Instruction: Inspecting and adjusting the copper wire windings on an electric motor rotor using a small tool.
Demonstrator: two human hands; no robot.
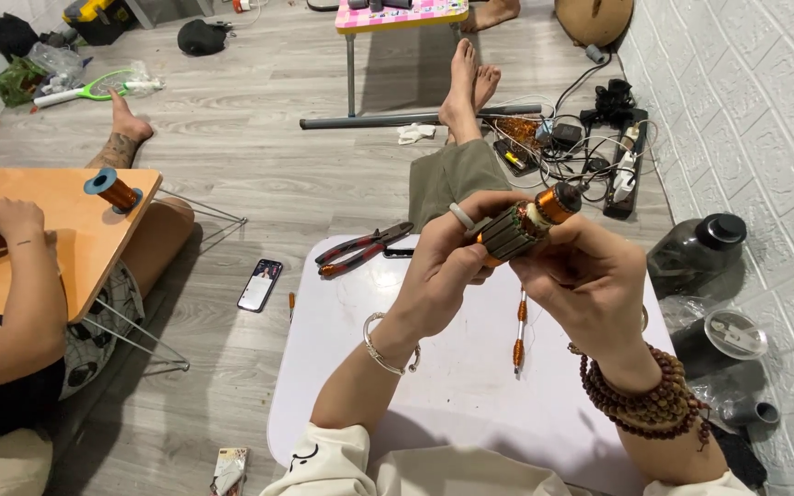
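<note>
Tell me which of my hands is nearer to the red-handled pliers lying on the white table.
Left. The left hand sits just right of the red-handled pliers; the right hand is farther right, beyond the motor armature both hold.

Grey wood-look flooring is running across the room, meeting a white brick-patterned wall on the right. A low white table is sitting in front, an orange folding table standing left, a pink-topped one beyond.
</note>
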